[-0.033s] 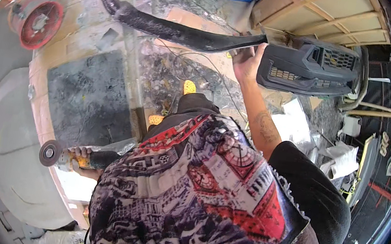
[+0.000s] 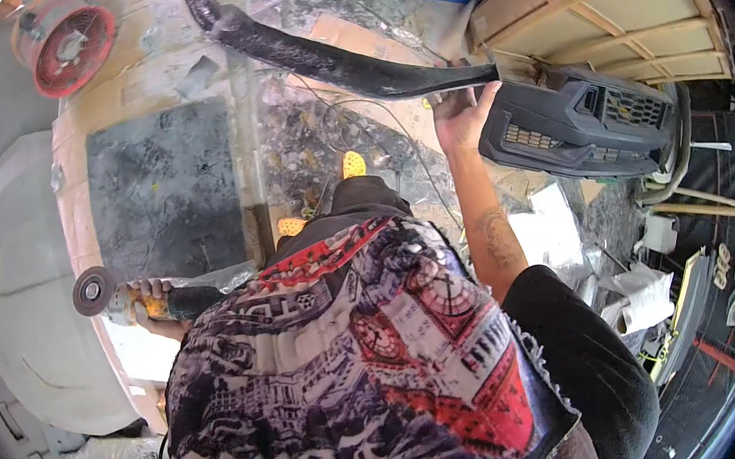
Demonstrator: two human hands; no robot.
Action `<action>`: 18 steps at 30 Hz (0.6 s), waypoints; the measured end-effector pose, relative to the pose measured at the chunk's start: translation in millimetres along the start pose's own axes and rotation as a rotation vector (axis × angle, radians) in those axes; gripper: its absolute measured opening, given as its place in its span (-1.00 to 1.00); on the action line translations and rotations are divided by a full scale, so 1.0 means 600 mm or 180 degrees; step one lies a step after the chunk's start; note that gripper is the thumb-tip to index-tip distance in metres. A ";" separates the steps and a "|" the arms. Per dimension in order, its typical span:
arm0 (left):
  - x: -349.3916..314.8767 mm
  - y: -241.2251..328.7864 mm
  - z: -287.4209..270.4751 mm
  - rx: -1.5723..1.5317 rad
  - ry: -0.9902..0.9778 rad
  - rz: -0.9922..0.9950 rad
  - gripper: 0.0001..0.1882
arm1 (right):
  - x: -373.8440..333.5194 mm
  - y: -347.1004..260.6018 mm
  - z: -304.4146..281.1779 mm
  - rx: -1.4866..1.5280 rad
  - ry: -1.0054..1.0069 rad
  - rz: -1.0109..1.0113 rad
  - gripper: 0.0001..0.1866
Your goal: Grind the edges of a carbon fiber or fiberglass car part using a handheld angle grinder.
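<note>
My left hand (image 2: 152, 304) is wrapped round the body of an angle grinder (image 2: 181, 300), low at the left beside my shirt. The grinder's round disc (image 2: 94, 290) points away to the left, over the table's near edge. With my arm stretched forward, my right hand (image 2: 463, 119) holds the right end of a long, curved black car trim piece (image 2: 316, 63). Its thumb stands up along the end, and some of its fingers are hidden behind the piece. The trim runs left from there and bends up past the far edge of the view.
A work table (image 2: 69, 178) bears a dark flat sheet (image 2: 168, 192). Beyond stands a red-rimmed fan (image 2: 75, 48); large grey panels (image 2: 32, 276) lie to the left. A black car bumper (image 2: 579, 128) rests right of my right hand. A cable (image 2: 409, 137) crosses the floor.
</note>
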State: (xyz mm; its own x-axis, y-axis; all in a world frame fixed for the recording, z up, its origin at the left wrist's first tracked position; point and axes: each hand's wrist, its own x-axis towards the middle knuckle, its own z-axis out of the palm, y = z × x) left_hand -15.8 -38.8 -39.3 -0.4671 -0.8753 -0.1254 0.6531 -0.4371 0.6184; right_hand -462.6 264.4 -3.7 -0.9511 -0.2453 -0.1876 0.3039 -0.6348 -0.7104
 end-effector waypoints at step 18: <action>0.093 -0.001 0.091 0.0838 -0.0099 -0.0744 -0.55 | 0.009 -0.073 -0.015 0.0145 0.0309 -0.0215 -0.73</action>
State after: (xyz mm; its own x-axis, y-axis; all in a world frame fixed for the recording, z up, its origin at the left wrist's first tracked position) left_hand -74.7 -76.4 -4.4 -0.6065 -0.7493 -0.2660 0.3521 -0.5531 0.7550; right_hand -481.5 297.7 20.4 -0.9697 -0.1300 -0.2068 0.2390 -0.6807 -0.6925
